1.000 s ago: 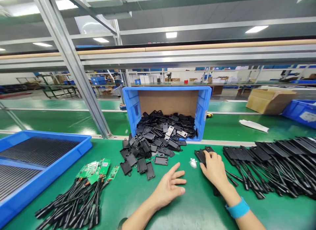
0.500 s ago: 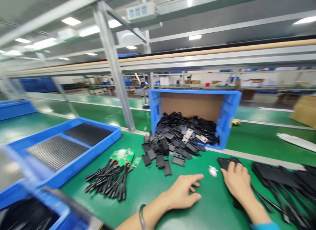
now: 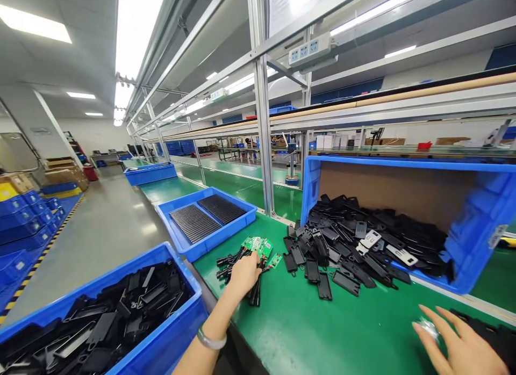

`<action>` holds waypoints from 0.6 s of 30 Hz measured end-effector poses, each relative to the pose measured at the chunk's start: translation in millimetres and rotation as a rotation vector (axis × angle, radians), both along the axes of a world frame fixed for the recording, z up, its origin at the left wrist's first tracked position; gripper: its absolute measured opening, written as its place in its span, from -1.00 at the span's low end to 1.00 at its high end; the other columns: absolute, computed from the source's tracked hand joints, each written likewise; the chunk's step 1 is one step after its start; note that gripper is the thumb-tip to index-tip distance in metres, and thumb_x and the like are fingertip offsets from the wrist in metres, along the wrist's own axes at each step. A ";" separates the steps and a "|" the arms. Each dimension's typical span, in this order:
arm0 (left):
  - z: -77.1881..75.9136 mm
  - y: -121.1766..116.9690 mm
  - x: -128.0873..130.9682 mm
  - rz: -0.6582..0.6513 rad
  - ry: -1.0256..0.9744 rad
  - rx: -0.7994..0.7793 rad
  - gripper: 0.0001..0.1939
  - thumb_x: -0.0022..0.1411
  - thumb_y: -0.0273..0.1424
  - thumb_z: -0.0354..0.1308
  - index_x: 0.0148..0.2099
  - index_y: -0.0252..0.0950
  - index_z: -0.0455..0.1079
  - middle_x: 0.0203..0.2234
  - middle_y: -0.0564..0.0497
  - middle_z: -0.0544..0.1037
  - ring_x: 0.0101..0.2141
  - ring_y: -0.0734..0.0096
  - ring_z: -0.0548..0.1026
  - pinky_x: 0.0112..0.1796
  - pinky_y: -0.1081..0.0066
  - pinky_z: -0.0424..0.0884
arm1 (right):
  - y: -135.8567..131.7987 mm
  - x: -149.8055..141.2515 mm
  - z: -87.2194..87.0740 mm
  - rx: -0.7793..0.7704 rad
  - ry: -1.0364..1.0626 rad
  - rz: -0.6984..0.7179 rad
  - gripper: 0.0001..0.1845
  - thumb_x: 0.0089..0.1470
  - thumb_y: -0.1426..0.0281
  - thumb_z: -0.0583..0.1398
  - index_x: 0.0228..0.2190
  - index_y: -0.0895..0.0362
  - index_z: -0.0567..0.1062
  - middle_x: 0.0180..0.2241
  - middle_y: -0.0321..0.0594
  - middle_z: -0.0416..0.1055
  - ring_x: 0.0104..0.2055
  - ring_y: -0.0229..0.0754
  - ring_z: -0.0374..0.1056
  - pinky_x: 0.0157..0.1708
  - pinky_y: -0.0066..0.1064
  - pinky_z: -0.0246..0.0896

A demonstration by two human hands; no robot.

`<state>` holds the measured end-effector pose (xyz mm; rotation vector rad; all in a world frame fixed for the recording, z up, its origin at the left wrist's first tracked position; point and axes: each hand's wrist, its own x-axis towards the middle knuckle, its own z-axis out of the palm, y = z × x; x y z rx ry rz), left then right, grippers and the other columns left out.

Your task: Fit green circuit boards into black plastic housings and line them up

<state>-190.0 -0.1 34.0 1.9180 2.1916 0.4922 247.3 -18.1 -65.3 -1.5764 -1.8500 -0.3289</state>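
My left hand (image 3: 244, 275) is over a pile of green circuit boards (image 3: 258, 245) with black cables (image 3: 230, 263). Its fingers curl down onto the boards and cables, and the fingertips are partly hidden there. At the lower right, my right hand (image 3: 463, 340) has its fingers spread and holds nothing. Just behind those fingers shows a small shiny, clear or silvery piece (image 3: 429, 327) on the green table. Flat black parts (image 3: 489, 329) lie beyond the right hand, mostly covered by it or cut off by the picture edge.
A blue crate on its side (image 3: 312, 195) spills black plastic casings (image 3: 324, 286) and a few pale ones onto the table. On the left stand a blue tray (image 3: 245, 216) with black strips and a blue bin (image 3: 192, 281) of black casings. A metal post (image 3: 264, 149) rises behind.
The view has swung left. My left hand has gone from the middle of the table to the circuit board pile. My right hand has come off the black parts, fingers spreading.
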 end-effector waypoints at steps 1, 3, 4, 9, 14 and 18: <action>-4.4 2.0 -7.5 -0.006 -0.042 -0.004 -0.80 0.05 -0.60 0.13 -0.24 -0.30 0.30 -0.45 -0.05 0.52 -0.33 0.16 0.50 -0.31 0.35 0.29 | -1.4 -7.4 1.6 -0.016 -0.006 0.036 -0.42 0.12 0.06 -0.06 -0.13 0.24 0.45 -0.10 0.18 0.33 -0.09 0.31 0.31 -0.16 0.15 0.23; -9.6 5.5 -17.3 -0.019 -0.132 0.000 -0.79 0.01 -0.62 0.14 -0.30 -0.26 0.28 -0.56 0.10 0.49 -0.43 0.31 0.48 -0.38 0.44 0.24 | -6.1 -19.5 5.3 -0.060 0.032 0.107 -0.43 0.11 0.04 -0.05 -0.13 0.20 0.46 -0.10 0.10 0.36 -0.11 0.21 0.35 -0.15 0.08 0.29; -10.0 6.8 -19.8 -0.020 -0.174 0.011 -0.78 -0.01 -0.64 0.13 -0.32 -0.25 0.27 -0.60 0.14 0.47 -0.46 0.35 0.46 -0.41 0.47 0.21 | -9.2 -24.6 8.0 -0.087 0.079 0.131 -0.45 0.10 0.03 -0.03 -0.14 0.15 0.47 -0.09 0.05 0.37 -0.11 0.17 0.36 -0.14 0.06 0.30; 4.9 1.9 -4.6 -0.052 -0.384 0.130 -0.81 0.02 -0.63 0.01 -0.32 -0.25 0.20 -0.59 0.15 0.39 -0.53 0.45 0.36 -0.45 0.48 0.18 | -26.3 -49.9 29.7 -0.347 0.390 0.198 -0.48 0.00 -0.06 0.05 -0.20 0.01 0.51 -0.03 -0.12 0.37 -0.09 0.09 0.36 -0.37 -0.17 0.41; 13.2 -19.2 61.9 -0.401 -0.706 -0.017 -0.86 0.09 -0.41 0.08 -0.27 -0.26 0.18 -0.49 0.09 0.41 -0.49 0.44 0.43 -0.47 0.49 0.34 | -40.4 -83.6 48.0 -0.748 1.086 0.473 -0.32 -0.07 -0.09 0.21 -0.02 0.07 0.38 -0.01 -0.08 0.37 0.07 0.01 0.25 0.05 -0.22 0.23; 7.6 -15.1 112.9 -0.663 -0.506 -0.034 -0.81 0.18 -0.47 -0.02 -0.12 -0.24 0.25 -0.38 0.03 0.46 -0.38 0.40 0.46 -0.40 0.45 0.38 | -48.8 -99.2 57.9 -0.865 1.660 0.559 -0.31 -0.03 -0.06 0.23 0.00 0.12 0.28 -0.14 -0.09 0.43 -0.12 -0.08 0.35 -0.11 -0.26 0.33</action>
